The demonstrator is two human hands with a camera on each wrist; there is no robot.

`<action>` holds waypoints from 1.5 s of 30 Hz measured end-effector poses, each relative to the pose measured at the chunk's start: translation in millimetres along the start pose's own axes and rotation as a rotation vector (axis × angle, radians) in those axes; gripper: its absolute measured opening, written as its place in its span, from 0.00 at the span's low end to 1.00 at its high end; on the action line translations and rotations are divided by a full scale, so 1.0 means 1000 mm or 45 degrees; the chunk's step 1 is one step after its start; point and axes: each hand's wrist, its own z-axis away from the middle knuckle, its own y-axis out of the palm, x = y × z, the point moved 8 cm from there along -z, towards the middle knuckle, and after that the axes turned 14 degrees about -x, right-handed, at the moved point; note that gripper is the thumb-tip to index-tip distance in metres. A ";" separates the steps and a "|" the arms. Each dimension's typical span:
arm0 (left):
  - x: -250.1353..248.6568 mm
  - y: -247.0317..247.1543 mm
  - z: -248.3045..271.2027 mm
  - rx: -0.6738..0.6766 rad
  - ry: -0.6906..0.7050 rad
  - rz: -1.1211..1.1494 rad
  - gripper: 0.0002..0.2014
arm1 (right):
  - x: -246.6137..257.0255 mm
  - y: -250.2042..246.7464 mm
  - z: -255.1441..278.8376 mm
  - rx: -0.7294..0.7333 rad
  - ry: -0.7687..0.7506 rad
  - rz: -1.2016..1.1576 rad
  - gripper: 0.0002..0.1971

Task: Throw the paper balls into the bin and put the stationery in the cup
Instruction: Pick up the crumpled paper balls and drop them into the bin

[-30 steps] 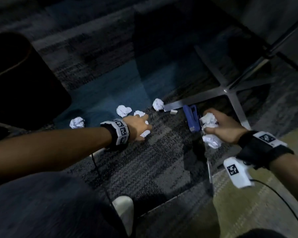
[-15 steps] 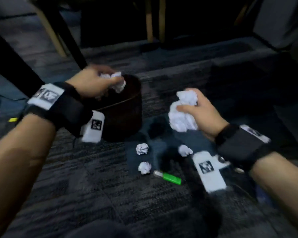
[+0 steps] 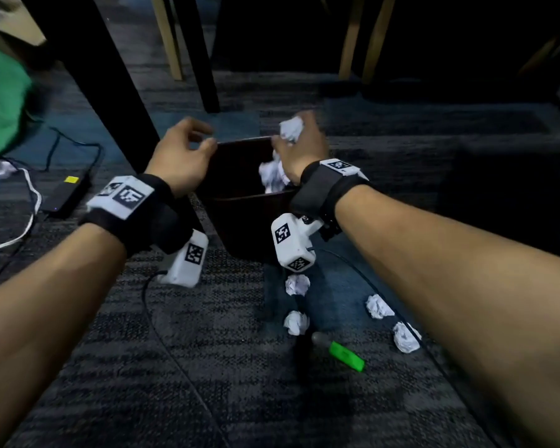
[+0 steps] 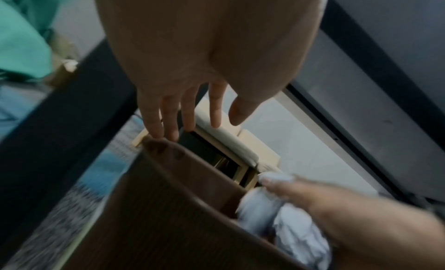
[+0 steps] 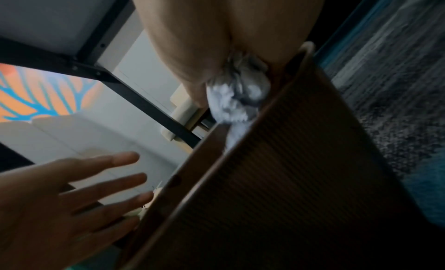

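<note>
Over the dark brown ribbed bin (image 3: 240, 202) on the carpet, the right hand (image 3: 299, 147) is clutching a bunch of crumpled white paper balls (image 3: 291, 128), fingers curled round them, right above the bin's open top. One wad sticks out past the knuckles, and more paper (image 3: 272, 177) hangs below the palm, inside the rim. From the right wrist view you can see the paper (image 5: 237, 95) jammed between the palm and the bin's edge.

The left hand (image 3: 183, 153) is empty. In the head view the fingers look loosely bent, but the left wrist view shows the fingers (image 4: 168, 118) stretched out and spread, tips just over the bin's far rim (image 4: 163, 142). Can't tell if they actually touch it.

Still loose on the grey carpet (image 3: 207, 367), in front of the bin: four more small white paper balls, two close together (image 3: 297, 284) (image 3: 295, 322) and two off to the right (image 3: 378, 306) (image 3: 405, 336), partly tucked behind the right forearm. Just beside the nearer pair lies a bright green highlighter with a grey cap (image 3: 343, 350), flat on the floor.

Further out, there's a black table leg (image 3: 94, 76) to the left, pale wooden chair legs (image 3: 167, 37) behind the bin, and a black power brick with a yellow label (image 3: 67, 192) plus white cable (image 3: 29, 208) at the far left.
</note>
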 end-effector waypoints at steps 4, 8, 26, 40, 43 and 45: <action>0.005 0.002 0.003 0.043 -0.044 0.010 0.16 | -0.007 0.010 0.003 0.135 -0.098 0.106 0.18; -0.025 0.009 0.010 0.001 0.086 0.003 0.14 | 0.003 -0.033 0.000 -0.122 -0.137 -0.284 0.11; 0.064 0.255 0.245 1.176 0.589 -0.937 0.16 | -0.315 -0.200 0.153 0.224 0.205 0.989 0.22; 0.066 0.270 0.198 0.945 0.433 -0.668 0.16 | -0.322 -0.247 0.144 -0.014 0.351 1.175 0.23; 0.061 0.272 0.202 0.930 0.529 -0.690 0.11 | -0.347 -0.252 0.134 0.135 0.492 1.376 0.19; 0.046 0.267 0.199 0.869 0.549 -0.642 0.05 | -0.349 -0.252 0.129 0.119 0.544 1.353 0.14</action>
